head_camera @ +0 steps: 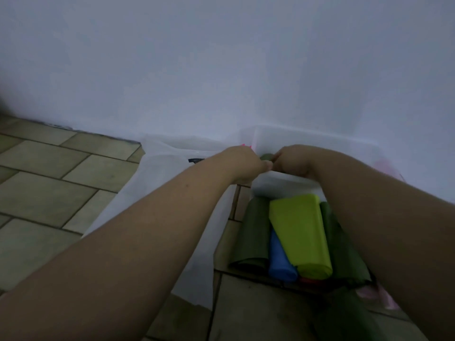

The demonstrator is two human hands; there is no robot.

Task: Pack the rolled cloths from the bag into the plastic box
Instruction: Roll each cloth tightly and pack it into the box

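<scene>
A clear plastic box [307, 137] stands against the wall. Both my hands reach over its near rim. My left hand [246, 161] and my right hand [293, 161] are closed together on a dark green rolled cloth [266, 157], of which only a small part shows between them. On the floor in front of the box lie more rolled cloths: a lime green one [299, 232], a blue one [280, 259], and dark green ones [253, 232] on either side. A white plastic bag [157, 173] lies to the left of the box.
The floor is beige tile [49, 183] and meets a pale wall [221, 70] just behind the box. Something pink [386, 166] shows at the box's right end, and a pink item [386, 297] lies at the lower right.
</scene>
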